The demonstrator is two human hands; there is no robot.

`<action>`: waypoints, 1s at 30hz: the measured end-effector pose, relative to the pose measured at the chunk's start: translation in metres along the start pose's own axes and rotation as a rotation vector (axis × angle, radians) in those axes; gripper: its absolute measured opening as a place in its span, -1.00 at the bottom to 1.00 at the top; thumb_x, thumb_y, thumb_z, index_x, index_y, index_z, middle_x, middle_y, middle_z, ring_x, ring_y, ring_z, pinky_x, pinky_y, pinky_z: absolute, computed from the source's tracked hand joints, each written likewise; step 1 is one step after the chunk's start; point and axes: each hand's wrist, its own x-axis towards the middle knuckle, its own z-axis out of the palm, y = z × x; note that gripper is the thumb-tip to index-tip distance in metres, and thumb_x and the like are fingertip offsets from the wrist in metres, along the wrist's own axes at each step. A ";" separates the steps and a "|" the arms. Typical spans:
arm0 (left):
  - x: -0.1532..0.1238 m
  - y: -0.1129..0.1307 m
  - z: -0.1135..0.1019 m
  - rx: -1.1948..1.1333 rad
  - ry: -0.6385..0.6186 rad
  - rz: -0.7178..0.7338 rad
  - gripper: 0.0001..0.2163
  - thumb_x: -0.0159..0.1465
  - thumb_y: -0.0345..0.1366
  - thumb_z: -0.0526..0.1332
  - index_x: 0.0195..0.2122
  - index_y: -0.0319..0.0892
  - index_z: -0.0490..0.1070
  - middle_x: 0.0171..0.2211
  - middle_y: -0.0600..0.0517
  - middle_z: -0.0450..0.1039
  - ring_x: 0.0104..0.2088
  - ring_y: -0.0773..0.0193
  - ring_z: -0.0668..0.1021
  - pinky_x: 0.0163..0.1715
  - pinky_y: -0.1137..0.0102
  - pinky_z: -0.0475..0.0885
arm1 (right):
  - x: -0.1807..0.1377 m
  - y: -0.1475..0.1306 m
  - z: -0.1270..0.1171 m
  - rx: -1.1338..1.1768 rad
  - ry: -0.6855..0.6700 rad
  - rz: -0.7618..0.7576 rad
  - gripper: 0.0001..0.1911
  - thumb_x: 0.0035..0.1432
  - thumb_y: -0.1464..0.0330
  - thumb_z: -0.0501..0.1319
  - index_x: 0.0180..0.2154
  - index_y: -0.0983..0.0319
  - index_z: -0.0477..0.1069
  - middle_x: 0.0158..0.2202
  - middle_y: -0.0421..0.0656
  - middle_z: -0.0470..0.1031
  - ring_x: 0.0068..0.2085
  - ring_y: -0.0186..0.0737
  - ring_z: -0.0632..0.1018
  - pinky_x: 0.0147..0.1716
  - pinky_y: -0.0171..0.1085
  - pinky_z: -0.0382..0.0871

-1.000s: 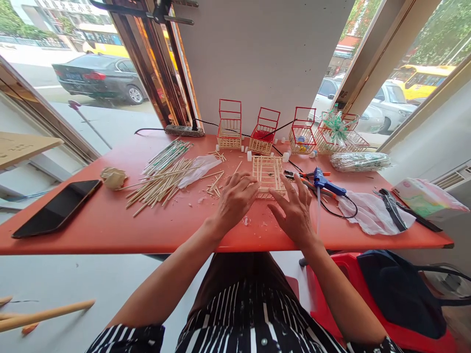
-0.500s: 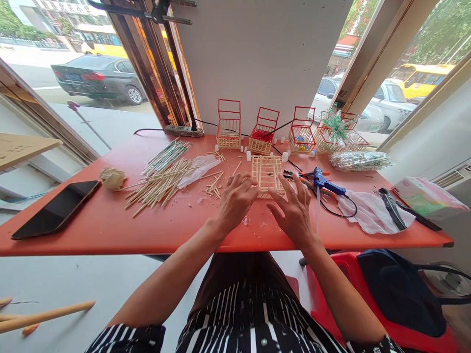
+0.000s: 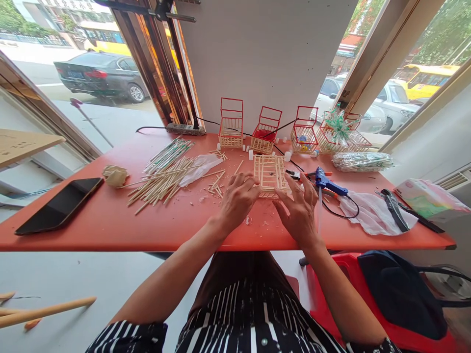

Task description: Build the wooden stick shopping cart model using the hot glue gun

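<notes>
A miniature cart built of pale wooden sticks lies on the red table in front of me, with white wheels at its far end. My left hand is at its near left corner, the fingers bent together against the frame; their tips are partly hidden. At the near right corner is my right hand, fingers spread and thumb apart, fingertips by the edge of the frame. Just right of that hand lies a blue glue gun, with orange-handled pliers partly hidden beneath it.
Loose wooden sticks and a plastic-wrapped bundle lie to the left, near a black phone. Several finished carts with red handles, such as one cart, stand along the back. A white cloth lies at right.
The whole view has shifted slightly. My right hand has moved a little to the right with its fingers still spread; my left hand stays by the cart's corner.
</notes>
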 end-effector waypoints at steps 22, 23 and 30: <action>0.000 0.000 -0.001 -0.029 -0.031 -0.021 -0.89 0.45 -0.45 0.29 -0.20 -0.16 0.60 -0.04 -0.03 0.70 0.13 0.01 0.57 0.09 0.14 0.46 | 0.000 0.005 0.000 -0.051 0.113 0.075 -0.78 0.48 0.25 0.25 -0.08 0.15 0.67 0.36 -0.10 0.52 0.50 0.16 0.29 0.44 0.15 0.15; -0.001 0.000 -0.001 -0.029 -0.029 -0.021 -0.89 0.45 -0.45 0.29 -0.20 -0.16 0.60 -0.04 -0.03 0.70 0.13 0.02 0.57 0.09 0.14 0.46 | 0.000 0.005 0.000 -0.052 0.110 0.074 -0.78 0.48 0.25 0.25 -0.08 0.14 0.67 0.36 -0.11 0.53 0.50 0.16 0.29 0.44 0.15 0.15; 0.000 0.001 -0.001 -0.049 -0.036 -0.032 -0.88 0.47 -0.43 0.27 -0.19 -0.16 0.61 -0.04 -0.06 0.70 0.14 0.02 0.56 0.10 0.13 0.47 | 0.000 0.001 -0.002 -0.036 0.041 0.050 -0.70 0.47 0.19 0.25 0.12 0.08 0.63 0.46 -0.04 0.38 0.54 0.19 0.20 0.43 0.17 0.15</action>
